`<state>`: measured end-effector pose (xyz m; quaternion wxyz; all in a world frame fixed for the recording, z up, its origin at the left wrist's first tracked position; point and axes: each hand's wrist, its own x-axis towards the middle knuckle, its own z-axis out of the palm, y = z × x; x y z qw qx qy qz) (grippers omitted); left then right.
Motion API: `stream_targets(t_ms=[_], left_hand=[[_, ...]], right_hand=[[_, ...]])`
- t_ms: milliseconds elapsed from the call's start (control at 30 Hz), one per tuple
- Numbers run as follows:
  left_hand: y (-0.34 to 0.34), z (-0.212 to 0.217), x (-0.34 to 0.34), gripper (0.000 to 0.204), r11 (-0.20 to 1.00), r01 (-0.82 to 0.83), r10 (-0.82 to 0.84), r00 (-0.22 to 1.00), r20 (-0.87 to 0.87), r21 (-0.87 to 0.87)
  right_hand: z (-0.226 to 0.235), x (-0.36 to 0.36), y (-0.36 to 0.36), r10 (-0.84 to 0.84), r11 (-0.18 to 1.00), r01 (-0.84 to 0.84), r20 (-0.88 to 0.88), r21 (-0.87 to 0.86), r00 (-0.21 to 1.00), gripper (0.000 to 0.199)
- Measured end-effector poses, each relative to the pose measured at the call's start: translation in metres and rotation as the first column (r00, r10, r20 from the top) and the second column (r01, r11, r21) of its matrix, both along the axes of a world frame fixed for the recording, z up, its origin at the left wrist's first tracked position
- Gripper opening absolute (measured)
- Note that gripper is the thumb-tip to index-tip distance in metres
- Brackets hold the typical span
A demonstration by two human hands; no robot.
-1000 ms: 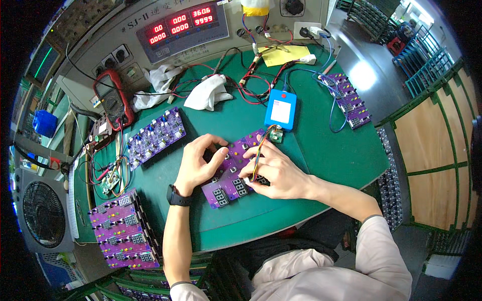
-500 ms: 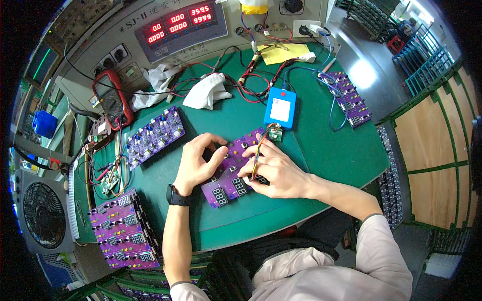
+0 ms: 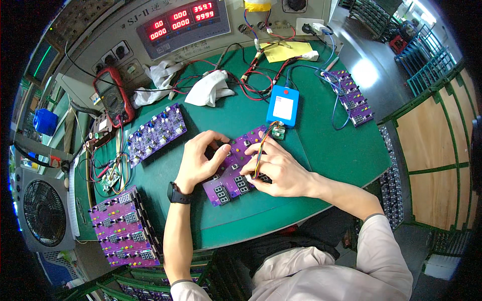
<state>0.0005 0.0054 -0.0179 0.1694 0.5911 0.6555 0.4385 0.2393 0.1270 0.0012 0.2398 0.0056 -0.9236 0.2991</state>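
Purple circuit board [image 3: 232, 170] with small digit displays lies at frame centre on the green tabletop [image 3: 321, 165]. Left hand [image 3: 201, 161] presses down on its upper-left part, fingers curled over the edge. Right hand [image 3: 276, 170] pinches a multicoloured wire lead [image 3: 265, 145] against the board's right side; the lead runs up to a blue box [image 3: 282, 106]. Judged: connection or probing is in progress, not finished; stacked purple boards [image 3: 123, 228] wait at lower left, another board [image 3: 155, 133] at upper left. Versus the earlier frames: no visible change, both hands stay put.
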Motion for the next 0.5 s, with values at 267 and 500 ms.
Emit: stream_targets(t_ms=[267, 500], left_hand=[[0.0002, 0.0043, 0.0015, 0.026, 1.0, 0.003, -0.003, 1.0, 0.005, -0.016], [0.0005, 0.0014, 0.0007, 0.026, 1.0, -0.001, 0.001, 1.0, -0.005, -0.005]], right_hand=[[-0.0002, 0.0, 0.0008, 0.004, 1.0, -0.004, -0.001, 0.014, 1.0, 0.021], [-0.0025, 0.0, 0.0009, 0.01, 1.0, -0.01, -0.011, 0.007, 1.0, 0.02]])
